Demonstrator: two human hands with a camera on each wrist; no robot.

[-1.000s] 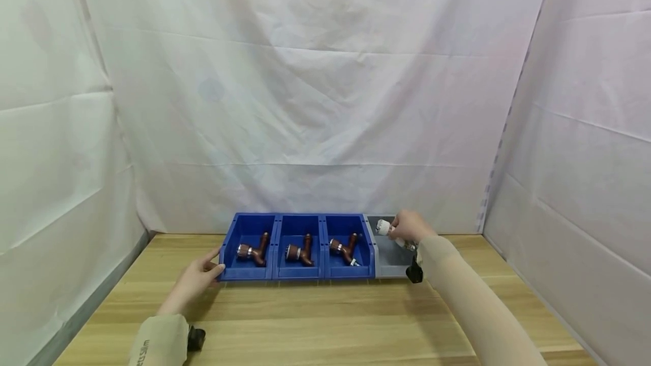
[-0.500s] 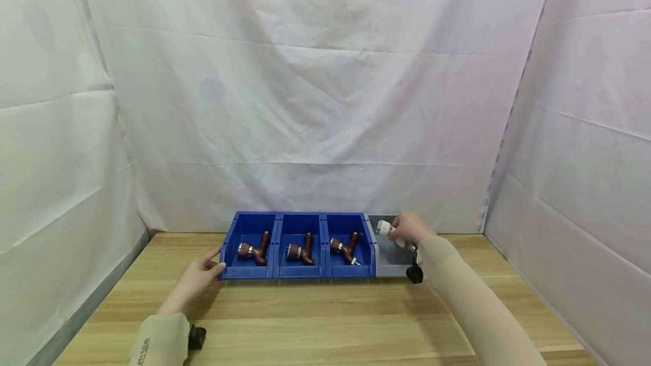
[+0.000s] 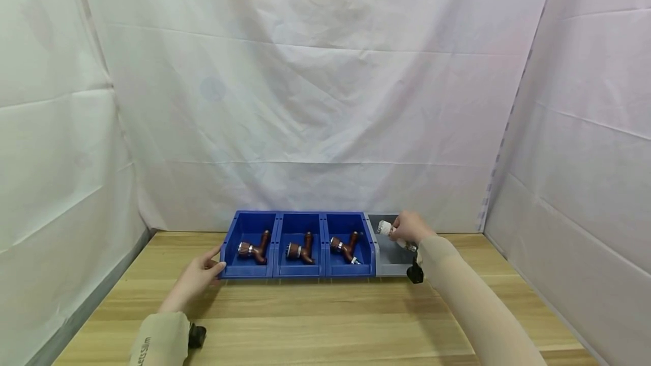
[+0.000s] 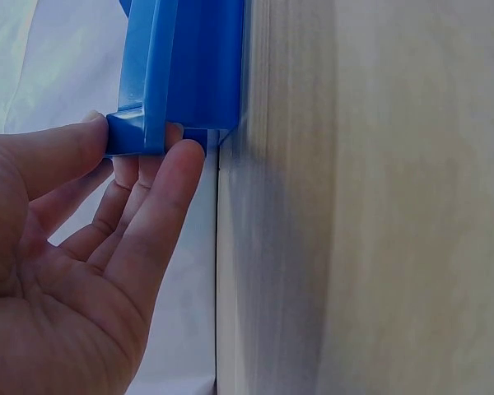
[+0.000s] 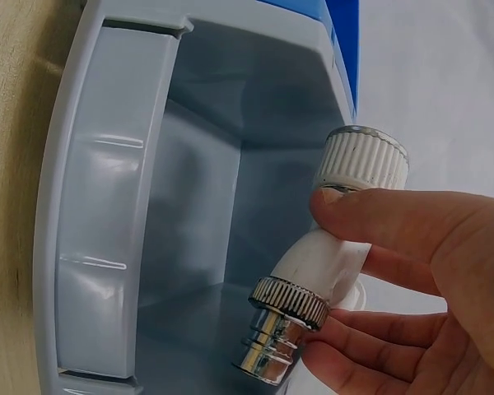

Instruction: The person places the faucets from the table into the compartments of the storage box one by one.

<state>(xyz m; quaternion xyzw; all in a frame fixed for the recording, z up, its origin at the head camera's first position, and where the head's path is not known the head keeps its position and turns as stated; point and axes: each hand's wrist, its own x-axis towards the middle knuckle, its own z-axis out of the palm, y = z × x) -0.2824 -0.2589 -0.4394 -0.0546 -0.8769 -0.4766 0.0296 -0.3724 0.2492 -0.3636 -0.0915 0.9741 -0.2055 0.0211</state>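
Note:
My right hand (image 3: 413, 227) grips a white tap (image 5: 317, 255) with a ribbed knob and a chrome hose end. It holds the tap at the mouth of the grey bin (image 5: 99, 206), in the right wrist view, with thumb and fingers round the body. My left hand (image 3: 200, 273) pinches the front left corner of the leftmost blue bin (image 4: 152, 90), thumb on the rim and fingertips behind it. Brown taps lie one to a bin: a left one (image 3: 256, 249), a middle one (image 3: 302, 250) and a right one (image 3: 346, 248) with a metal end.
The blue bins and the grey bin stand side by side in a row on the wooden table (image 3: 305, 321). White cloth (image 3: 325, 106) hangs close behind the row and along both sides. Black wrist devices (image 3: 196, 336) sit on both sleeves.
Nearly everything stays put. Both hands keep their holds, and the row of bins sits very slightly higher in the head view.

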